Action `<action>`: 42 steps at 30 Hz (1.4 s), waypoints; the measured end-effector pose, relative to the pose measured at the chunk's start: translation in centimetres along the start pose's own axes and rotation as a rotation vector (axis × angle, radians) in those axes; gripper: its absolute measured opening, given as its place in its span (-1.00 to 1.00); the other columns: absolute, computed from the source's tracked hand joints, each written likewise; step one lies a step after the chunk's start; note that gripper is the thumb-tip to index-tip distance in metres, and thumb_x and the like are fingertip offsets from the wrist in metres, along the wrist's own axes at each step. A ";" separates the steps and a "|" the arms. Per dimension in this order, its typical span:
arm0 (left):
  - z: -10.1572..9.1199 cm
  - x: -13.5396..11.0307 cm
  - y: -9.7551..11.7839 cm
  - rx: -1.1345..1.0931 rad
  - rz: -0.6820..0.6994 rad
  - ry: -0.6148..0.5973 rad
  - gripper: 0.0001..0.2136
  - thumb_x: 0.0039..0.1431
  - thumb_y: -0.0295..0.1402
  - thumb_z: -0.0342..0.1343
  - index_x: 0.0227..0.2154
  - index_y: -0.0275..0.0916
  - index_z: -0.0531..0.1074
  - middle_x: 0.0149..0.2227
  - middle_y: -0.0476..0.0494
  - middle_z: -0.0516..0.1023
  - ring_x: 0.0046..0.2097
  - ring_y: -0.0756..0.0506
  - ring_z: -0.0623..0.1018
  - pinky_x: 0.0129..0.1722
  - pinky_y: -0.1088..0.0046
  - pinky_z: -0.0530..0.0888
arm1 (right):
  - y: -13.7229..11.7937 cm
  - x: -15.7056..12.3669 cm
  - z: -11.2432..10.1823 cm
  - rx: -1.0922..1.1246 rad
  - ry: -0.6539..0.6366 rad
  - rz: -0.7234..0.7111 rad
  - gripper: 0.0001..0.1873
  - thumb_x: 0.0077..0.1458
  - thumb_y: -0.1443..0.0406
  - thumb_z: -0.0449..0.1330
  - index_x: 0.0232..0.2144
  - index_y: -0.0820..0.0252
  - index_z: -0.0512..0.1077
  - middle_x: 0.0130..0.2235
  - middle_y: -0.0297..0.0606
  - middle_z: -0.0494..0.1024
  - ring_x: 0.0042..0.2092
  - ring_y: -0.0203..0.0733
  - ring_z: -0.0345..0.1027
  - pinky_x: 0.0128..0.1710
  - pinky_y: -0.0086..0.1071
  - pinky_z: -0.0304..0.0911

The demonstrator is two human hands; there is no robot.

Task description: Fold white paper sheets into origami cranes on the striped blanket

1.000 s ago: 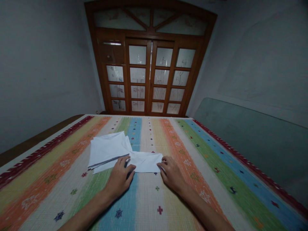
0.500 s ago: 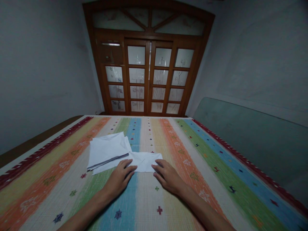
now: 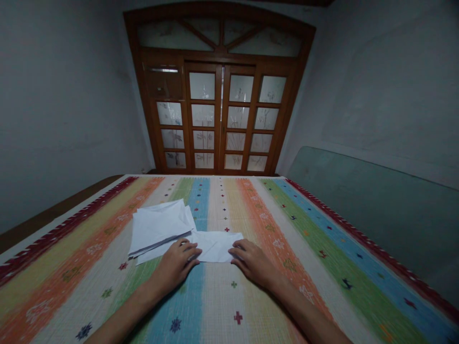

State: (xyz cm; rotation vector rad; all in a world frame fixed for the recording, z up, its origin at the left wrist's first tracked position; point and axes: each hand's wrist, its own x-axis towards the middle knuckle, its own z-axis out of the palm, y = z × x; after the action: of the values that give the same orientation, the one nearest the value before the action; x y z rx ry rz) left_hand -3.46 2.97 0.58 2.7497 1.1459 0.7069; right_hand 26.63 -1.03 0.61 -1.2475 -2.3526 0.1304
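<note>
A folded white paper (image 3: 218, 244) lies on a striped, many-coloured cloth (image 3: 272, 267) in front of me. My left hand (image 3: 175, 265) rests palm down with its fingertips pressing the paper's near left edge. My right hand (image 3: 253, 261) lies flat at the paper's right end, fingers stretched over its near corner. Neither hand grips anything. A stack of white sheets (image 3: 159, 227) sits just left of and behind the folded paper, touching it.
The cloth covers a wide flat surface edged with a dark red border (image 3: 57, 229). A wooden door with frosted glass panes (image 3: 218, 114) stands at the far end. A green panel (image 3: 376, 205) leans along the right wall.
My right hand slid left along the paper's near edge, from its right corner inward. My left hand shifted slightly forward onto the paper. The view tilted down a little.
</note>
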 end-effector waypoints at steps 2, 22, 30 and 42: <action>0.2 0.0 -0.2 0.054 0.032 0.015 -0.80 0.30 -0.31 0.11 -0.08 -0.07 0.55 -0.02 -0.13 0.62 0.06 -0.27 0.50 0.05 0.06 0.49 | 0.3 -0.2 -0.5 0.037 -0.009 -0.014 -0.75 0.23 0.30 0.19 -0.04 0.14 0.50 -0.02 -0.08 0.53 0.00 -0.02 0.40 0.00 -0.16 0.36; 0.5 -0.2 -1.5 0.234 0.268 0.070 -0.74 0.31 -0.44 0.01 -0.04 -0.18 0.54 0.00 -0.19 0.64 0.04 -0.21 0.60 0.01 0.18 0.58 | 2.1 -0.8 -0.4 0.031 0.035 -0.097 -0.74 0.24 0.34 0.15 -0.10 0.14 0.60 -0.04 -0.12 0.65 0.03 -0.01 0.51 0.10 -0.12 0.38; 0.3 -0.1 -1.0 0.138 0.198 0.082 -0.78 0.34 -0.42 -0.03 -0.15 -0.20 0.53 -0.09 -0.15 0.67 -0.02 -0.17 0.62 -0.02 0.25 0.58 | 2.2 -0.5 -0.6 -0.033 0.087 -0.138 -0.74 0.32 0.32 0.08 -0.11 0.18 0.56 -0.14 -0.08 0.66 -0.12 -0.06 0.55 -0.10 -0.22 0.44; -1.0 0.3 -1.4 0.166 -0.021 0.199 -0.72 0.33 -0.30 0.02 0.03 -0.18 0.48 0.14 -0.30 0.48 0.21 -0.31 0.40 0.16 0.03 0.39 | 2.7 -0.4 -0.8 -0.089 0.146 -0.138 -0.75 0.35 0.34 0.03 -0.25 0.23 0.50 -0.29 -0.08 0.62 -0.27 -0.08 0.50 -0.28 -0.28 0.38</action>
State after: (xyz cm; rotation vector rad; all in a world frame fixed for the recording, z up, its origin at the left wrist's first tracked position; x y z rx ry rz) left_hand -4.57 4.08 1.26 2.8488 1.3264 0.9410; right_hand 29.23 0.09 0.35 -1.0906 -2.3298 -0.1073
